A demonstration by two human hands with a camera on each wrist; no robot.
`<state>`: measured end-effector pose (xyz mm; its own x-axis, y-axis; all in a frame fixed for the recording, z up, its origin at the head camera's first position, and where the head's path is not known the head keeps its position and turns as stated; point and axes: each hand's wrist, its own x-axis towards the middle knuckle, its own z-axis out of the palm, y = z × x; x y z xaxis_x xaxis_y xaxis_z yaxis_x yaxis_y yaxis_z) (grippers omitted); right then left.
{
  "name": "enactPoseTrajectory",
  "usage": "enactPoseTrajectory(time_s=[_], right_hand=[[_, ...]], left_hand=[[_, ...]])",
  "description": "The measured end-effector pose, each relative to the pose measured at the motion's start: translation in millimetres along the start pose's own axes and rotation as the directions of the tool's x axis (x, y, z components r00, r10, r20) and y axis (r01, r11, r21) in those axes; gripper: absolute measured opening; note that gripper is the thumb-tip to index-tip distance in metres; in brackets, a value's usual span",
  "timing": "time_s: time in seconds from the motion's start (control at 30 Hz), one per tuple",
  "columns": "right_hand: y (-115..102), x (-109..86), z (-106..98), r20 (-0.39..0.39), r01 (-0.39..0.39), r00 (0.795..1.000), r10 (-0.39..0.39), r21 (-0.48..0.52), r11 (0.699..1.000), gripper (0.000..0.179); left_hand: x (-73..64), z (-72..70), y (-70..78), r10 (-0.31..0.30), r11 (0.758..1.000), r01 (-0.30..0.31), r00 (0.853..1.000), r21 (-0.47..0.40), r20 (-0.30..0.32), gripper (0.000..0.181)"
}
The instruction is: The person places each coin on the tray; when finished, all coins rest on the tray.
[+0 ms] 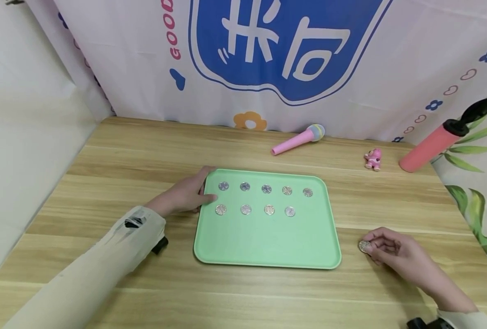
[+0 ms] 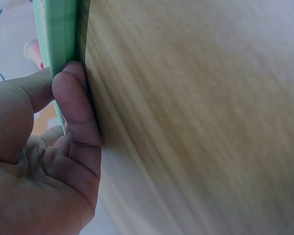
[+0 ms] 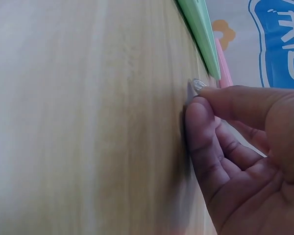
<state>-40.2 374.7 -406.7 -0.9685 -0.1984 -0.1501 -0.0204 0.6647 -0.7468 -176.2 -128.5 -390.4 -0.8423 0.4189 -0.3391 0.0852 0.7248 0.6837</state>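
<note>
A light green tray (image 1: 264, 242) lies on the wooden table, bearing several coins in two rows. The upper row includes a silvery coin (image 1: 266, 188); the lower row is shorter and ends with another coin (image 1: 290, 211). My left hand (image 1: 184, 192) grips the tray's left edge, thumb over the rim and fingers at its outer side, as the left wrist view also shows. To the right of the tray, my right hand (image 1: 404, 256) pinches a single coin (image 1: 364, 246) between thumb and finger, low over the table. In the right wrist view that coin (image 3: 199, 85) is mostly hidden by the fingertips.
Behind the tray lies a pink toy microphone (image 1: 297, 139). A small pink figurine (image 1: 373, 159) and a red hand pump (image 1: 430, 145) with a black top stand at the back right. A printed cloth (image 1: 136, 82) hangs along the table's far edge.
</note>
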Motion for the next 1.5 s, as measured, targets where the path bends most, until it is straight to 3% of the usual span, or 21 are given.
enactPoseTrajectory(time_s=[0.23,0.47,0.73,1.0,1.27,1.5], right_hand=[[-16.1,22.1,11.9,-0.006,0.092,0.996,-0.092,0.022,0.996,0.015],[-32.8,46.0,17.4,-0.059,0.162,0.985,-0.162,-0.007,0.987,0.014],[-52.0,68.2,20.9,-0.025,0.144,0.989,-0.145,-0.030,0.989,0.013],[-66.8,85.1,29.0,0.011,0.189,0.982,-0.189,-0.019,0.982,0.011],[-74.8,93.1,40.7,0.096,0.208,0.975,-0.201,-0.066,0.976,0.013],[-76.3,97.1,48.3,0.103,0.206,0.976,-0.194,-0.120,0.971,0.012]], left_hand=[[0.9,2.2,-3.7,0.004,1.000,-0.004,1.000,-0.013,-0.001,0.076],[0.2,0.8,-1.8,-0.004,1.000,0.004,1.000,-0.018,0.001,0.075],[0.7,0.2,-1.2,0.011,1.000,-0.011,1.000,-0.026,0.000,0.075],[0.2,0.2,-2.4,0.016,0.999,-0.016,1.000,-0.035,-0.004,0.076],[0.3,-0.4,-0.8,0.017,1.000,-0.017,1.000,-0.019,-0.004,0.076],[-1.5,-0.2,-0.7,0.029,0.999,-0.029,1.000,-0.034,-0.005,0.076]])
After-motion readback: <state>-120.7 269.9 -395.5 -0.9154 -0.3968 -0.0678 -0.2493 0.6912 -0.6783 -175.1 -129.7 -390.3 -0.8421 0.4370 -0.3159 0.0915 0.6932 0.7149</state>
